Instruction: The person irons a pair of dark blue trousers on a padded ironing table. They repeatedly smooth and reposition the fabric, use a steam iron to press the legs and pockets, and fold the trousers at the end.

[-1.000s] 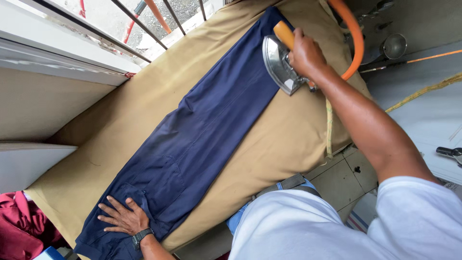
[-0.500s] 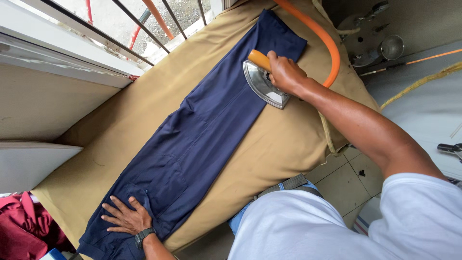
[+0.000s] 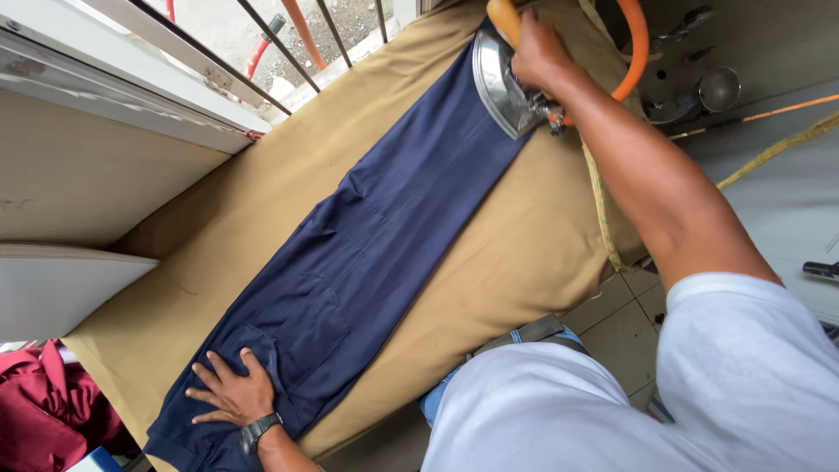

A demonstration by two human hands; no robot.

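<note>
Head view shows the right hand [image 3: 535, 51] gripping the orange-handled steel iron [image 3: 502, 80] at the far end of the navy trousers [image 3: 367, 253], whose length runs back to the left hand [image 3: 229, 393] spread flat near the tan padded board's [image 3: 516, 253] near corner.

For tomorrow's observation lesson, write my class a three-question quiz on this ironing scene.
1. True or false: the left hand lies flat on the trousers.
2. What does the right hand grip? A) hose B) iron handle C) rope
3. What colour is the pad under the trousers?

Key: 1 true. 2 B, the handle of the iron. 3 tan.
</note>
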